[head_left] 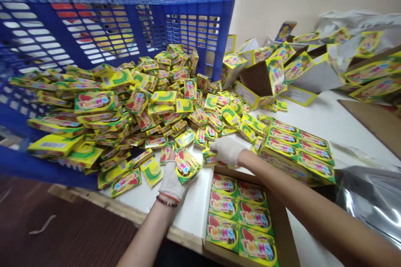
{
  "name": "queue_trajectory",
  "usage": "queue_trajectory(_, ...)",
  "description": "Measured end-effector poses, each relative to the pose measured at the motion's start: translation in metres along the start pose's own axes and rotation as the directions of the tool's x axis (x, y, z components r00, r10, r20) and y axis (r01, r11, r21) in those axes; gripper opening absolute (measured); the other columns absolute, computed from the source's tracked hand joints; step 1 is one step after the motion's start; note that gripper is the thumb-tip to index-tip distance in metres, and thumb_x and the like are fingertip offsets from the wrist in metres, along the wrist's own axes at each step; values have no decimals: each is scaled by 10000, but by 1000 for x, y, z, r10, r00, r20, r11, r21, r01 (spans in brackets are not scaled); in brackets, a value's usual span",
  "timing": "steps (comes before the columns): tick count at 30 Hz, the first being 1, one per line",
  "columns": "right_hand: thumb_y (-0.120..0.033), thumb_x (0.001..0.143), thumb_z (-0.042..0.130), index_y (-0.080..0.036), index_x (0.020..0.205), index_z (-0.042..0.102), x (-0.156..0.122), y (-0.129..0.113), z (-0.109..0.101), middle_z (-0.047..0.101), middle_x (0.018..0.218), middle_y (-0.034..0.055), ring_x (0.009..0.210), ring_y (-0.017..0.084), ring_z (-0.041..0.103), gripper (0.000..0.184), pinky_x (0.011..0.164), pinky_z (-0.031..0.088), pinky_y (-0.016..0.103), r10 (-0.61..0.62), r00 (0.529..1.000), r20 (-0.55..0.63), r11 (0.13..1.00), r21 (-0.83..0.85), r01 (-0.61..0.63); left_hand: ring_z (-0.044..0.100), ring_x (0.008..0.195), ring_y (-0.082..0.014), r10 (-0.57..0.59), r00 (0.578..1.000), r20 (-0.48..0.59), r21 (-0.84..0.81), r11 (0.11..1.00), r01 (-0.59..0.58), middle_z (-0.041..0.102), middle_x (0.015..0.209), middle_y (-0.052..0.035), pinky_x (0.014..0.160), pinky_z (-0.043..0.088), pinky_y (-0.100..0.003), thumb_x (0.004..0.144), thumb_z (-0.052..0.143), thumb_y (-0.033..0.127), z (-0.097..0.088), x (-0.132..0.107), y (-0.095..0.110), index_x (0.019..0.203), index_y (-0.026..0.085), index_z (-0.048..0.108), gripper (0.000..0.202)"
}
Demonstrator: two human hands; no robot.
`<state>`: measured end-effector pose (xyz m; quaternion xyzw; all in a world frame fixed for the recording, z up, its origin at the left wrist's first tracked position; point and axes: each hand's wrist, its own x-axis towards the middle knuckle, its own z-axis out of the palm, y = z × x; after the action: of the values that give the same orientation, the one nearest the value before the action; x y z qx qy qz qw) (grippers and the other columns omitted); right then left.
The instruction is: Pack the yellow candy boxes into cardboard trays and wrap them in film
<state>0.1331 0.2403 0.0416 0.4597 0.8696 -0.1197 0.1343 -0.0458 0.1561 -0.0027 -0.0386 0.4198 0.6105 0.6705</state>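
Note:
A big heap of small yellow-green "Twins" packets spills across the white table from the mouth of a tipped blue crate. My left hand, in a white fingerless knit glove, grips a small bunch of these packets at the heap's near edge. My right hand, also in a white glove, lies over a yellow packet at the heap's right edge. Below it, an open cardboard box holds neat rows of packets, its near end out of view.
The blue perforated plastic crate leans over the heap at the left. A block of stacked packets stands right of my right hand. Opened yellow cartons lie behind, with a silver foil bag at right and a dark floor beyond the table edge.

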Motion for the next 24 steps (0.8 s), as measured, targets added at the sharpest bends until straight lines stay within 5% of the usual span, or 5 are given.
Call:
queue_trajectory(6,-230,826,584,-233,937,741,-20,-16,-66,661,898,54,815,180,591,193,691,392,269,-389,918,-69,921,-22,389,684,1025,-290,-111,970,216,172,982,74,710,1105,-152,912,560,-455,870,488,639,19,-8,20,1241,124,600,645)
queue_trajectory(10,-236,759,685,-193,927,728,-2,-55,-83,676,904,56,805,186,608,179,689,430,275,-402,913,-61,912,58,406,652,1108,-291,-111,936,333,165,985,58,706,1153,-109,993,519,-465,872,567,540,17,-18,16,1272,193,583,530)
queue_trajectory(15,-261,860,618,-157,1346,502,2,-60,-54,569,1304,133,1187,226,551,510,994,435,345,-50,854,-518,805,486,341,687,1031,-227,41,973,228,125,990,-71,740,1050,-37,1015,516,-401,804,651,128,6,-26,8,1252,230,593,463)
queue_trajectory(19,-467,899,543,-125,1513,230,-29,-59,-20,538,1349,177,1227,280,542,770,1039,421,443,149,922,-358,620,760,195,635,1141,-253,183,937,298,72,974,-213,715,1128,-46,1047,488,-381,821,671,260,24,-33,-2,1246,215,607,432)
queue_trajectory(24,-538,844,588,-187,1516,273,-77,-53,-7,508,1404,129,1276,299,495,821,1072,391,463,130,954,-271,621,772,135,510,1302,-263,147,907,394,46,983,-179,639,1278,-45,1107,414,-374,890,518,574,39,-52,-26,1325,253,545,542)
